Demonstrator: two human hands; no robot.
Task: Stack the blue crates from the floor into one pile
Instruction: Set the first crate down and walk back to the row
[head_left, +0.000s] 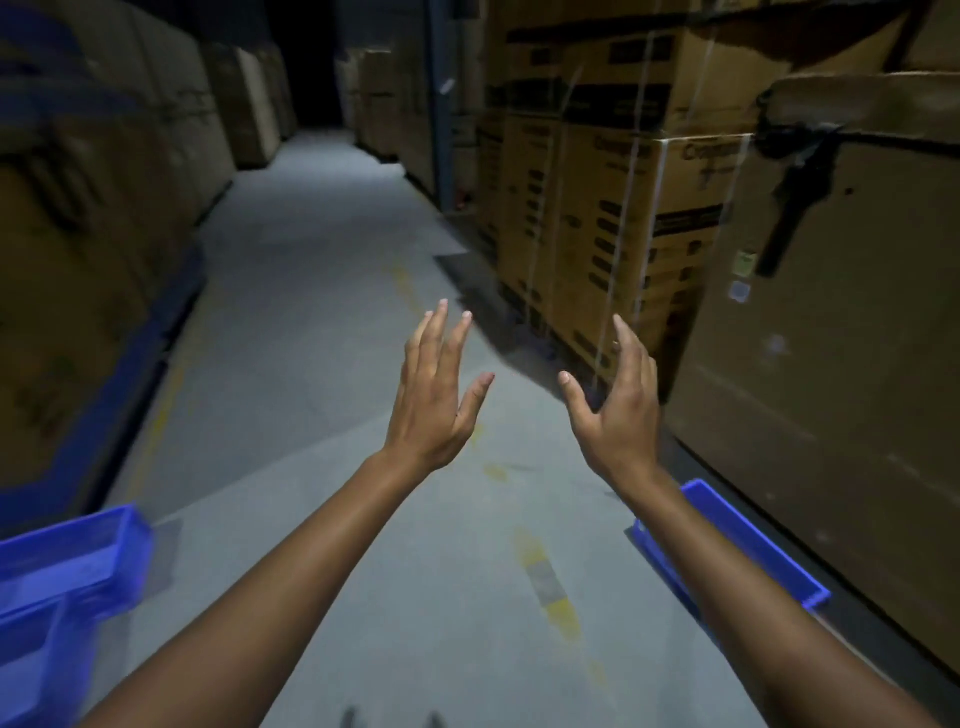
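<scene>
Both my arms reach forward over a grey warehouse aisle floor. My left hand and my right hand are held up side by side with straight, spread fingers and hold nothing. A blue crate sits at the lower left, partly cut off by the frame edge and blurred. Another blue crate lies on the floor at the lower right, beside the cardboard stacks and partly hidden behind my right forearm. Neither hand touches a crate.
Tall stacks of cardboard boxes line the right side of the aisle, and more boxes on a blue base line the left. The grey floor with worn yellow marks runs ahead into a dark far end.
</scene>
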